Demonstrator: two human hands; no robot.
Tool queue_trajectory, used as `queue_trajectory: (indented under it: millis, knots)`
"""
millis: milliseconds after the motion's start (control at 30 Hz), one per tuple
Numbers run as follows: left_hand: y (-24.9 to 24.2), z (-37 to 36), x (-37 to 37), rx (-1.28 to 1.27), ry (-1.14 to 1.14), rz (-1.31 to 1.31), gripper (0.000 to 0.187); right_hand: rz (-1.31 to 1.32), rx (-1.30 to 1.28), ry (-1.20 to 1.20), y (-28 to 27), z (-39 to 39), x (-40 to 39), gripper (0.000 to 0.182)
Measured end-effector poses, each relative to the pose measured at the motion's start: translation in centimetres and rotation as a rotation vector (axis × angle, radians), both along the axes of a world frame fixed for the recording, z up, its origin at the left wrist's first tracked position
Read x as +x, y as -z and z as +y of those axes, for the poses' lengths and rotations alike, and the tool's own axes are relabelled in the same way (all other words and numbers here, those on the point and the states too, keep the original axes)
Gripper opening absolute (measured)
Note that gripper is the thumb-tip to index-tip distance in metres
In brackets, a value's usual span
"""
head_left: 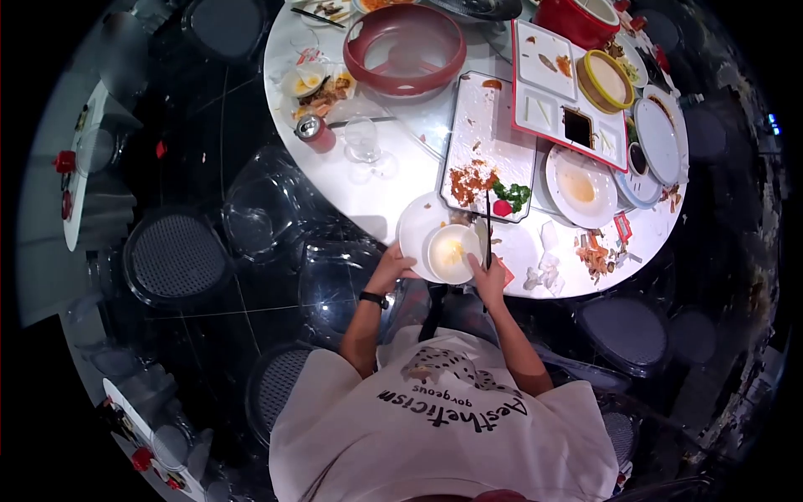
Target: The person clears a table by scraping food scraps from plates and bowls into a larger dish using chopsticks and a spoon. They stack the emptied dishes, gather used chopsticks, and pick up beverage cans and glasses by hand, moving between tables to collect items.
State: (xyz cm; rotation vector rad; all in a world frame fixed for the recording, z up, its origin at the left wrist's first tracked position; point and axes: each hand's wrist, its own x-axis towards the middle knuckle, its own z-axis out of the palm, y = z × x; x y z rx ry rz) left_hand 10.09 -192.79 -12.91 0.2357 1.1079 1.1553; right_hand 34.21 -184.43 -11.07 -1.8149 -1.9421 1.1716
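Observation:
At the near edge of the round table, my left hand [393, 266] is closed on the rim of a white plate [413, 224]. A small white bowl [450, 251] with yellowish residue inside overlaps the plate. My right hand [490, 280] is closed at the bowl's right rim, thumb on the edge. Dark chopsticks [488, 226] run lengthwise past the fingers of that hand. Just beyond lies a long white rectangular platter [489, 134] with reddish crumbs, green garnish and a red piece at its near end.
A red round basin [404, 84], a soda can [314, 132] and a glass [361, 138] stand toward the left. On the right are a sectioned tray [542, 115], a stained plate [580, 188], crumpled tissues [545, 269] and food scraps [595, 256]. Chairs [176, 253] surround the table.

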Motion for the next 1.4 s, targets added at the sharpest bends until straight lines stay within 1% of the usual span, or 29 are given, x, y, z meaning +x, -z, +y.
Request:
queue_trajectory:
  millis: [100, 200, 233, 300, 400, 500, 567, 633, 700, 733, 767, 833, 900, 1033, 1100, 1167, 1200, 1233, 1300, 1367, 1400]
  knots:
    - [1.2, -2.8, 1.2, -0.006, -0.112, -0.044, 0.052, -0.085, -0.018, -0.005, -0.7, -0.4, -0.9, 0.035]
    - [1.4, -4.8, 1.7, -0.066, -0.201, -0.087, 0.051, 0.192, 0.063, 0.027, 0.6, -1.1, -0.8, 0.033]
    - [0.7, -4.9, 1.8, -0.064, -0.247, -0.113, 0.048, 0.124, 0.062, -0.014, 0.7, -0.9, -0.6, 0.032]
    - [-0.7, -5.1, 1.5, -0.084, -0.250, -0.051, 0.044, 0.267, 0.051, 0.028, 0.1, -0.8, -0.2, 0.032]
    - [-3.6, -5.0, 0.9, -0.055, -0.235, 0.007, 0.044, 0.491, 0.082, 0.175, -1.2, 0.0, 1.3, 0.032]
    - [-6.6, -4.7, 0.8, -0.051, -0.183, 0.084, 0.046, 0.623, -0.116, 0.422, -6.4, 0.8, 4.6, 0.031]
    - [-7.5, -4.9, 1.0, -0.054, -0.136, 0.088, 0.047, 0.645, -0.123, 0.533, -8.8, 1.3, 7.8, 0.031]
    - [-7.6, -5.3, 1.6, -0.039, -0.125, 0.062, 0.049, 0.694, 0.022, 0.637, -11.0, 1.3, 10.6, 0.030]
    - [-7.2, -5.2, 2.7, -0.023, -0.115, 0.023, 0.051, 0.793, 0.178, 0.800, -13.4, 1.1, 12.9, 0.028]
    - [-7.4, -4.9, 3.6, -0.020, -0.099, 0.002, 0.052, 0.765, 0.202, 0.873, -14.5, 1.0, 14.7, 0.027]
    - [-7.5, -4.1, 4.6, -0.002, -0.059, 0.006, 0.051, 0.737, 0.227, 0.946, -15.6, 0.8, 16.4, 0.025]
    - [-7.8, -1.7, 7.4, 0.038, 0.034, 0.018, 0.051, 0.686, 0.207, 0.999, -17.3, 0.1, 20.8, 0.021]
    - [-9.0, 1.6, 10.7, 0.101, 0.139, 0.013, 0.051, 0.689, 0.201, 1.003, -19.0, -0.8, 24.6, 0.019]
    - [-11.6, 10.3, 19.0, 0.216, 0.340, 0.008, 0.052, 0.710, 0.248, 1.063, -19.4, -2.6, 31.3, 0.020]
    - [-11.9, 14.7, 23.2, 0.233, 0.433, 0.064, 0.052, 0.719, 0.263, 1.111, -19.5, -3.3, 33.9, 0.020]
    - [-11.6, 19.2, 27.1, 0.312, 0.509, 0.181, 0.048, 0.748, 0.261, 1.122, -19.3, -4.0, 36.3, 0.020]
    - [-11.4, 21.2, 29.0, 0.361, 0.534, 0.276, 0.044, 0.772, 0.254, 1.110, -19.0, -4.3, 37.6, 0.020]
    - [-11.2, 23.1, 30.9, 0.408, 0.555, 0.372, 0.039, 0.779, 0.286, 1.153, -19.3, -4.1, 37.7, 0.019]
    - [-10.9, 27.1, 34.3, 0.638, 0.659, 0.877, 0.028, 0.780, 0.246, 1.112, -18.2, -4.4, 40.1, 0.018]
    - [-11.7, 28.9, 37.2, 0.946, 0.698, 1.282, 0.020, 0.806, 0.220, 1.088, -17.4, -4.4, 41.5, 0.017]
    - [-12.9, 28.8, 38.6, 1.035, 0.714, 1.328, 0.020, 0.812, 0.189, 1.090, -17.2, -4.2, 42.0, 0.015]
